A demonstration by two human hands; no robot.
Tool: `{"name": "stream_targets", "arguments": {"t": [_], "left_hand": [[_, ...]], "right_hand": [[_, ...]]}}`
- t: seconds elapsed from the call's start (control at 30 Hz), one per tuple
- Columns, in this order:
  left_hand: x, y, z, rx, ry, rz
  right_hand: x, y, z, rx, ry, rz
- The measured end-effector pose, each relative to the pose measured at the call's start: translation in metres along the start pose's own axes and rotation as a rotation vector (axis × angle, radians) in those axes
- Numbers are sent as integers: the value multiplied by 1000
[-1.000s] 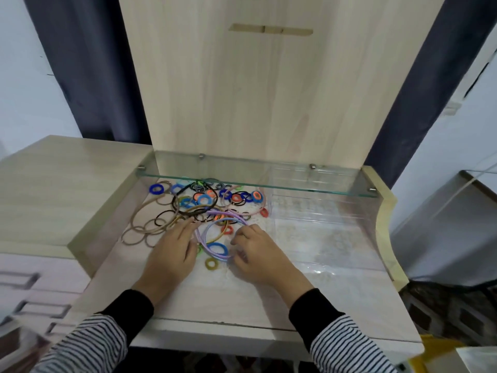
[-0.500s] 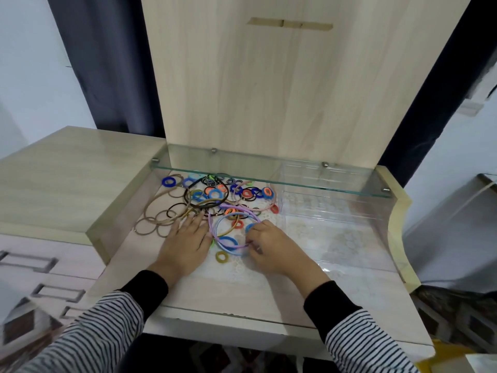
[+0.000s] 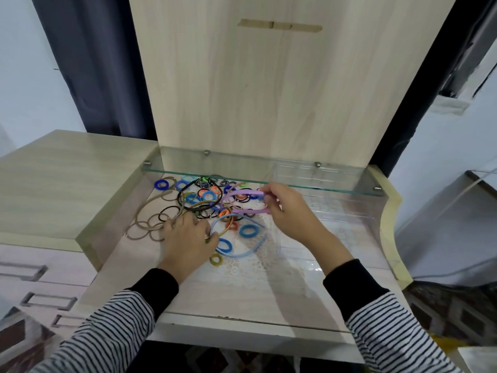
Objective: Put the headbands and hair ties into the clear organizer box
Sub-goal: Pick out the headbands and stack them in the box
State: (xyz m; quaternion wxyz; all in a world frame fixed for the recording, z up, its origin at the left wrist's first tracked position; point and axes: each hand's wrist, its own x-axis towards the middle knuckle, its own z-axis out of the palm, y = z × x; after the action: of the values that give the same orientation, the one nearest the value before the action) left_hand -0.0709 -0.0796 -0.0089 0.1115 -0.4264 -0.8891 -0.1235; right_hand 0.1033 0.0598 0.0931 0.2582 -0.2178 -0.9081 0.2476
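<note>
Lilac headband (image 3: 242, 193) sticks out at 9 o'clock of R hand (image 3: 289, 211), both ends pinched betw. thumb & curled fingers (image 3: 269, 191), lifted off the desk (image 3: 242, 292). R wrist raised. L hand (image 3: 185, 235) lies palm-down, fingers relaxed, on edge of hair-tie pile (image 3: 207, 196), which spreads toward its 12 o'clock. Blue headband (image 3: 242, 254) lies flat at 3 o'clock of L hand. Clear organizer box (image 3: 357, 211) sits at 3 o'clock of R hand; contents prob. can't be read thru the plastic.

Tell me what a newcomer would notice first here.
A tangled pile of bright hair ties and headbands sits mid-desk under the glass shelf. The right hand pinches a purple headband above its right edge, while the left hand rests on its near side. The clear organizer box stands just to the right.
</note>
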Motion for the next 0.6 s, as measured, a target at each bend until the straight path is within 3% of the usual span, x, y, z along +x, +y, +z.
{"name": "stream_targets", "arguments": {"t": [0.23,0.5,0.6], "left_hand": [[13,8,-17,-169,-134,-183],[22,16,-44,-994,-418,-370],[23,19,-54,-1133,-477,-443]], "right_hand": [[-1,5,-25,110,36,133],[-2,17,-63,93,34,163],[-5,28,-80,131,61,211]]}}
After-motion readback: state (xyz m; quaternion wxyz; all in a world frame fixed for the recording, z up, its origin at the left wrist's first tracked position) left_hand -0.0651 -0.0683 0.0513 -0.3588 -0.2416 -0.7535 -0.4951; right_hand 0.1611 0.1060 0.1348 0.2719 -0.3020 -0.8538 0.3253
